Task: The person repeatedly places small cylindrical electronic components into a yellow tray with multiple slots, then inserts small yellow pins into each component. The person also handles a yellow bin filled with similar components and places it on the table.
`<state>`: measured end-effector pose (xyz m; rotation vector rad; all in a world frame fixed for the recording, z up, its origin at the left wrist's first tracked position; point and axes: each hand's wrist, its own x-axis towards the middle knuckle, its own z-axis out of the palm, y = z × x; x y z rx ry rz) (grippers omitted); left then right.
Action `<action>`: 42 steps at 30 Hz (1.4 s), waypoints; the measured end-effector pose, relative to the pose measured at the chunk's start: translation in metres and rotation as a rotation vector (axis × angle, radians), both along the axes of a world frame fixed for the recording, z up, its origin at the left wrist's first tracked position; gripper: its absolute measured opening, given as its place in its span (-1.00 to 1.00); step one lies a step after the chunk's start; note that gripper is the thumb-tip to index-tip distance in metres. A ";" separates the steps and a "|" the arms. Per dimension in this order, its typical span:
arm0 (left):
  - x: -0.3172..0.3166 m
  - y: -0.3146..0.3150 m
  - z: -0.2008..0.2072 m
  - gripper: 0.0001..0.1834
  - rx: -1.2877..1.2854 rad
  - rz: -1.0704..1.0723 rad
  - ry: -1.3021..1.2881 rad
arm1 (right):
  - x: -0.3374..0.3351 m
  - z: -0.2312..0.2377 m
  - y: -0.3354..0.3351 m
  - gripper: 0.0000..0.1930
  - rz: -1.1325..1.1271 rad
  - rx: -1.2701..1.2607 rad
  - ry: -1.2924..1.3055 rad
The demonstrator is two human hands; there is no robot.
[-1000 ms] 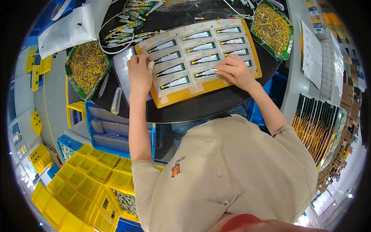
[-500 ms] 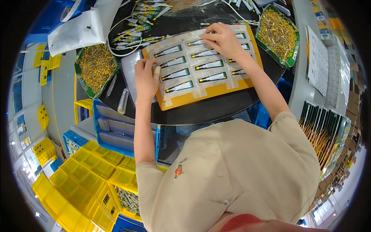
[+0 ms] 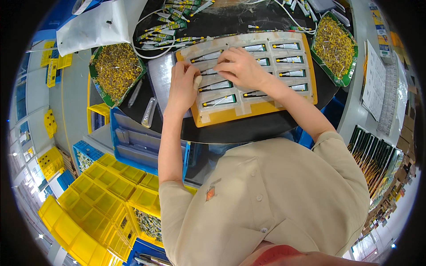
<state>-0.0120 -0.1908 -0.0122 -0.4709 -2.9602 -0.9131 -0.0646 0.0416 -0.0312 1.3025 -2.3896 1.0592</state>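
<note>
A yellow-edged tray (image 3: 248, 116) with a clear, pocketed sheet lies on the black table, and small green-and-white tubes (image 3: 290, 59) with yellow tips sit in its pockets. At the tray's left edge is my left hand (image 3: 181, 86), fingers bent and closed, a pale cover on its thumb. Whatever its fingertips hold is hidden. My right hand (image 3: 242, 68) reaches across the middle column, its fingers pinched together at the right end of a tube (image 3: 207, 72) in the left column. That tube lies between both hands, partly covered. My right hand and forearm hide some middle pockets.
Green trays of small yellow-tipped pieces stand left (image 3: 116, 73) and right (image 3: 335, 46). Loose tubes (image 3: 171, 26) and a white cable (image 3: 135, 40) lie behind the tray. Clear plastic (image 3: 162, 73) sits at its left. Blue (image 3: 133, 137) and yellow crates (image 3: 97, 190) stand lower left.
My right hand has come from the top of the middle column toward the left column, close to my left hand. The whole scene, tray included, has shifted rightward in the picture.
</note>
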 end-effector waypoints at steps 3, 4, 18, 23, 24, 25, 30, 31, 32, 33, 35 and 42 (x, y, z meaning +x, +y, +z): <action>-0.002 0.000 -0.002 -0.84 0.022 0.006 -0.003 | 0.008 -0.007 -0.006 -0.90 -0.063 -0.013 0.004; -0.001 0.001 -0.001 -0.84 0.038 0.007 0.022 | 0.010 -0.008 -0.006 -0.90 -0.089 -0.017 0.010; 0.061 0.041 0.005 -0.61 0.084 0.071 0.123 | 0.021 0.013 0.180 -0.83 -0.540 0.218 -0.107; 0.123 0.059 0.012 -0.36 -0.203 0.081 0.043 | 0.009 0.000 0.198 -0.93 -0.390 0.174 -0.088; 0.129 0.062 0.010 -0.32 -0.261 0.060 0.018 | 0.005 -0.001 0.200 -0.94 -0.359 0.158 -0.079; 0.131 0.063 0.007 -0.30 -0.350 0.036 -0.057 | 0.001 -0.002 0.202 -0.94 -0.335 0.169 -0.056; 0.121 0.050 0.002 -0.34 -0.401 -0.055 0.031 | -0.010 -0.002 0.222 -0.91 -0.240 0.169 0.009; 0.118 0.048 0.004 -0.34 -0.390 -0.043 0.011 | -0.010 0.002 0.228 -0.91 -0.269 0.133 0.017; 0.115 0.048 0.006 -0.34 -0.358 -0.047 0.030 | -0.010 0.008 0.235 -0.91 -0.291 0.148 -0.008; 0.111 0.051 0.008 -0.35 -0.321 -0.043 0.034 | -0.010 0.016 0.243 -0.92 -0.446 0.119 0.044; 0.098 0.064 0.012 -0.36 -0.224 -0.049 0.059 | -0.013 0.035 0.257 -0.86 -0.729 0.257 0.098; 0.048 0.146 -0.002 -0.37 -0.230 -0.148 0.129 | -0.032 0.002 0.152 -0.81 -0.263 0.057 0.037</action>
